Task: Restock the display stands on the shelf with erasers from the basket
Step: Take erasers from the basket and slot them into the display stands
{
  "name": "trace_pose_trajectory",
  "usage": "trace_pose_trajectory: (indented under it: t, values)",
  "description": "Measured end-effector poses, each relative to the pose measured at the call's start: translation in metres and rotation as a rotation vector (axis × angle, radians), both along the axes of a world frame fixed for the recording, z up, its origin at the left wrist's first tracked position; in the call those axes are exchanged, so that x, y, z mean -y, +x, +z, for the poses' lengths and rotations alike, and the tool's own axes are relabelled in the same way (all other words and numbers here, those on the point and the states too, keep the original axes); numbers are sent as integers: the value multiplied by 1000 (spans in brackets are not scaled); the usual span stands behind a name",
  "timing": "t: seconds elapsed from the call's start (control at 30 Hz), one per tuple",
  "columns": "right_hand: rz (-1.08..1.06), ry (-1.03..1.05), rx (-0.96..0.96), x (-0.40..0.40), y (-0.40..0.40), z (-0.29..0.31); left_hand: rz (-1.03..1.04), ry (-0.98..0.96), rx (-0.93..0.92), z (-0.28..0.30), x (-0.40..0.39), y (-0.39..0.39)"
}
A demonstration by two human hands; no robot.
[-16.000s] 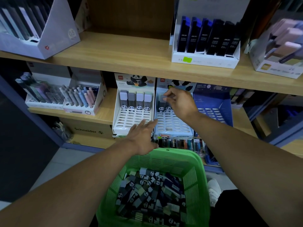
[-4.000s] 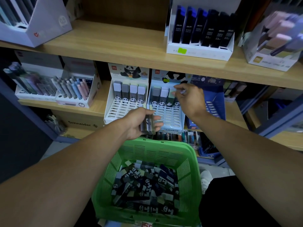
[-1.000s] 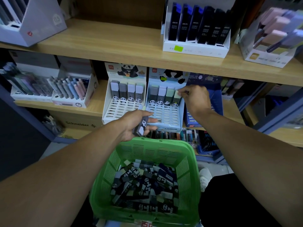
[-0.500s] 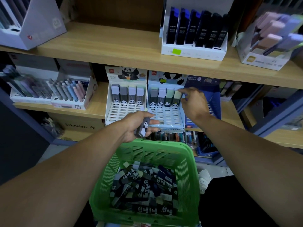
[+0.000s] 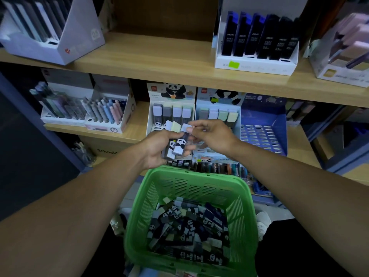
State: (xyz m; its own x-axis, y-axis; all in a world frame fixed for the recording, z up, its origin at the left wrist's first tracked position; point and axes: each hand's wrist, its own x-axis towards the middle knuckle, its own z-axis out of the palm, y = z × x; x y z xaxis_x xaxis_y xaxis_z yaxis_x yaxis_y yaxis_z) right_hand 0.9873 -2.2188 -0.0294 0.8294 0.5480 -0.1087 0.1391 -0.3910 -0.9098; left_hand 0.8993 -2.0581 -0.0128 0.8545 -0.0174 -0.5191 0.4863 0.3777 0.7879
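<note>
Black lead boxes (image 5: 265, 37) marked "0.5"; brown carton (image 5: 103, 148) "Schnei".

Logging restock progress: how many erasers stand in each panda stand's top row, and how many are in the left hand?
White panda stand, top row: 4 erasers
Light blue panda stand, top row: 4 erasers
Left hand: 3 erasers, the right hand pinching the top of one
Total: 11
Green basket pile not counted.

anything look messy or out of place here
Nothing looks damaged or spilled. The erasers in the green basket lie in a loose jumble, unlike the neat upright rows in the two panda stands on the shelf. The left hand holds a few more.
</note>
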Motion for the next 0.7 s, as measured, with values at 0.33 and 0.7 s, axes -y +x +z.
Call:
trace_pose_trajectory:
  t: [0.33,0.7]
  values:
    - [-201,297,-384,-34,-2,9,127,65,-102,-6,-27,-7]
    - [-146,130,422,-80,1,-5,500,87,-100,-19,-61,-11]
